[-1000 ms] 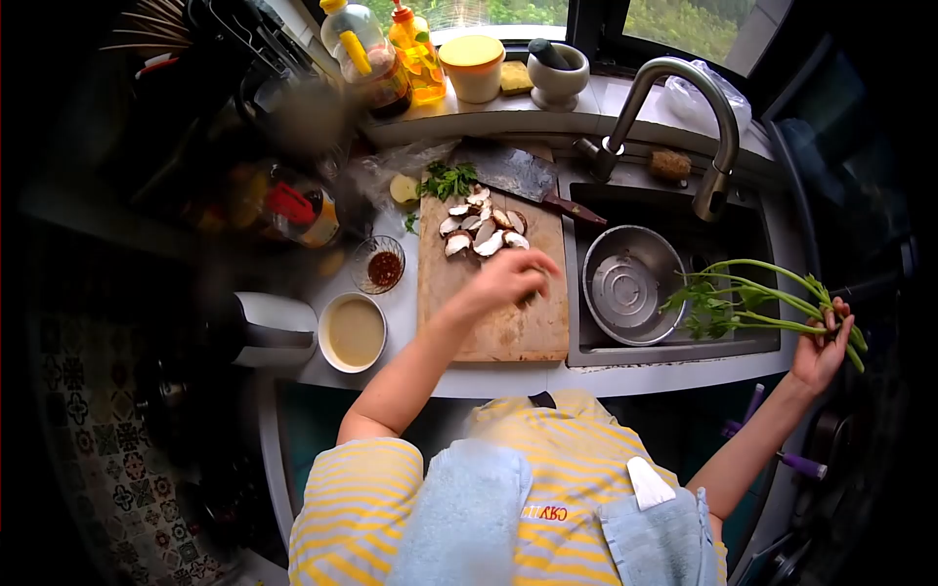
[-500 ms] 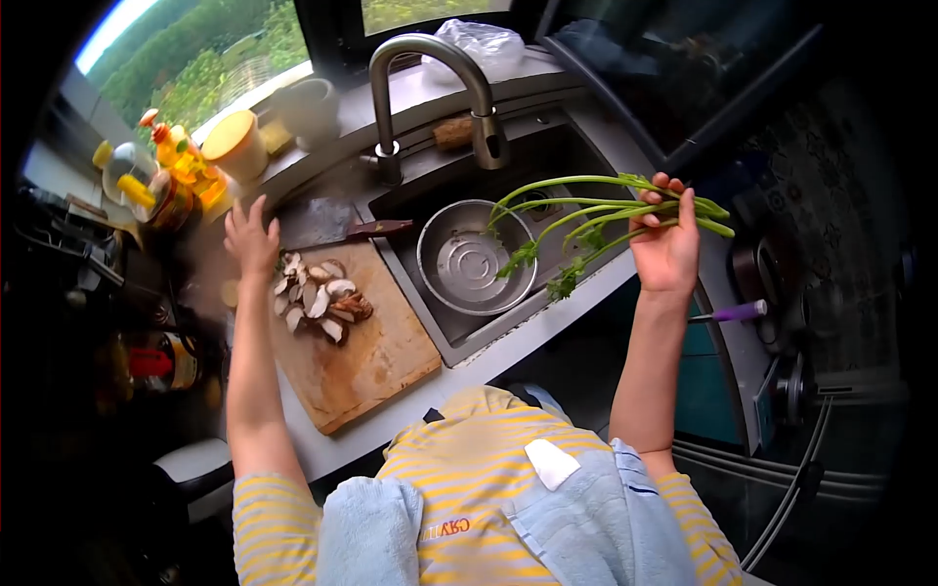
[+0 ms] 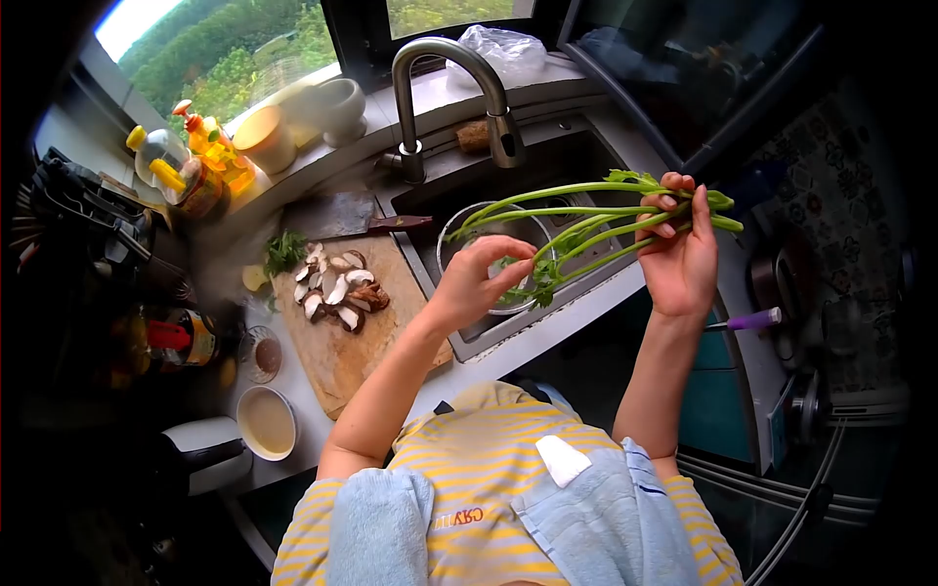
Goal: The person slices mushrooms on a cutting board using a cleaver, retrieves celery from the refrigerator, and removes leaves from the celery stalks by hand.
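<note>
My right hand (image 3: pixel 681 249) is closed around the lower ends of several thin green celery stalks (image 3: pixel 596 212), held over the right part of the sink. Their leafy ends point left, above a round metal bowl (image 3: pixel 481 217) in the sink. At the leaves, my left hand (image 3: pixel 479 283) has its thumb and forefinger curled together in a pinch on the celery; the exact contact is partly hidden. Left of the sink lies a wooden cutting board (image 3: pixel 376 356) with sliced mushrooms (image 3: pixel 337 288). Green herb leaves (image 3: pixel 284 252) sit by its far left corner.
A cleaver (image 3: pixel 332 215) lies behind the board, its handle reaching the sink edge. The faucet (image 3: pixel 449 49) arches over the sink (image 3: pixel 596 146). A white bowl of liquid (image 3: pixel 266 423) stands left of the board. Bottles (image 3: pixel 220 151) line the window side.
My left hand has come from beyond the board's left side, rightward to the celery leaves, its spread fingers now pinched. My right hand still grips the stalks.
</note>
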The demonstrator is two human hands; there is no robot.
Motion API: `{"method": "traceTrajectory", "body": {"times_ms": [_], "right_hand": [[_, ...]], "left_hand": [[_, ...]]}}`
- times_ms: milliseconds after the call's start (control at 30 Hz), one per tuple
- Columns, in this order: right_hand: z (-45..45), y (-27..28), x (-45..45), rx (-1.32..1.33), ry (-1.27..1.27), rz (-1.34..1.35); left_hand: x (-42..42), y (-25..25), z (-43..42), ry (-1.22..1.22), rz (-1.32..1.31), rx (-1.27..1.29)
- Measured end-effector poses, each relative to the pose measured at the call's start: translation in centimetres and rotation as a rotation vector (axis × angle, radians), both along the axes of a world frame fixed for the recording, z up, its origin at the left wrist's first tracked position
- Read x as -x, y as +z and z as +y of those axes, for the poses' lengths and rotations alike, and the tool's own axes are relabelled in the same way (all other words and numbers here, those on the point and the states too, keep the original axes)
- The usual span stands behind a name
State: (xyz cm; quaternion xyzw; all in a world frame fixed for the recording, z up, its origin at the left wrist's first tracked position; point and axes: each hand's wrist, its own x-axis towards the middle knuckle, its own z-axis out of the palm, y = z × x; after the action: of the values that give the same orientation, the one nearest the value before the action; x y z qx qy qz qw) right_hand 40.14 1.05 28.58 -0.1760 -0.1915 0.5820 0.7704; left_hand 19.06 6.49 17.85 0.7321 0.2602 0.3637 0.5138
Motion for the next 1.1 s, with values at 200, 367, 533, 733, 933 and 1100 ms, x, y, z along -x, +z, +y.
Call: {"method": "traceTrajectory", "body": {"times_ms": [200, 367, 533, 733, 933, 1100], "right_hand": [[-0.8, -0.9, -1.7, 0.003, -0.056, 0.001], [-0.9, -1.4, -3.0, -0.009, -0.045, 0.028], [-1.0, -1.4, -3.6, -0.053, -0.015, 0.052], [-0.8, -1.2, -4.5, -0.079, 0.001, 0.062], [-0.5, -1.3, -4.7, -0.089, 0.021, 0.067], [-0.2, -1.7, -4.8, -0.099, 0.030, 0.070]], "left_hand": [[1.7, 1.6, -1.3, -0.484, -0.266, 0.730], [1.8, 1.3, -2.9, -0.506, -0.302, 0.885], [1.8, 0.9, -4.1, -0.487, -0.366, 1.005], [2.0, 0.7, -4.8, -0.380, -0.347, 1.144], [2.2, 1.2, -4.9, -0.417, -0.358, 1.147], [1.9, 1.2, -5.0, -0.418, -0.366, 1.104]]}}
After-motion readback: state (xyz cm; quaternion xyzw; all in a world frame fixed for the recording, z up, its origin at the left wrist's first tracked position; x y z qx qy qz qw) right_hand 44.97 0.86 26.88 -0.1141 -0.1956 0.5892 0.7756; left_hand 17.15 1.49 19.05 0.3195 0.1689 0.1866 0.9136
